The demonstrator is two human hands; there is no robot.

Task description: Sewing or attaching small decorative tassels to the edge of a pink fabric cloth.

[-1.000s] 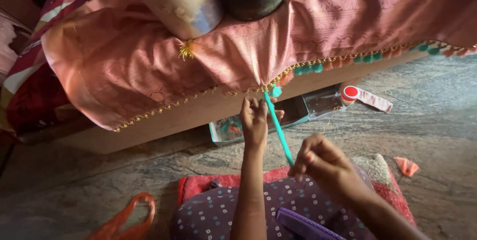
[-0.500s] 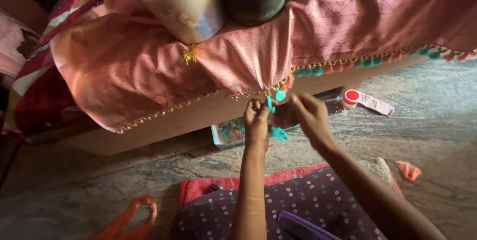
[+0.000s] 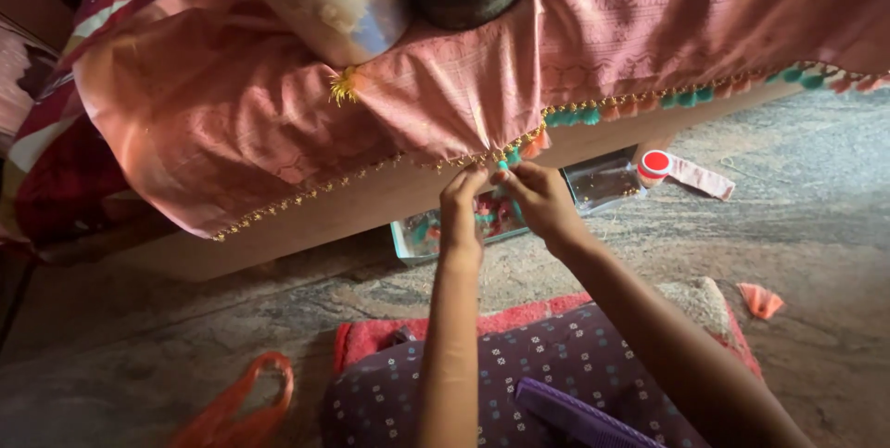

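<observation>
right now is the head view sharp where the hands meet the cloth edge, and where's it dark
Head view: the left hand and right hand at the pink cloth trim look slightly soft; daylight brightens the stone floor at right, while the left edge sits in deep shadow.

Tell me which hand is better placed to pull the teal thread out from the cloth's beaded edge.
Probably the right hand: its fingers sit at the teal thread on the pink cloth edge, while the left hand pinches that hem beside it, seemingly steadying it.
</observation>
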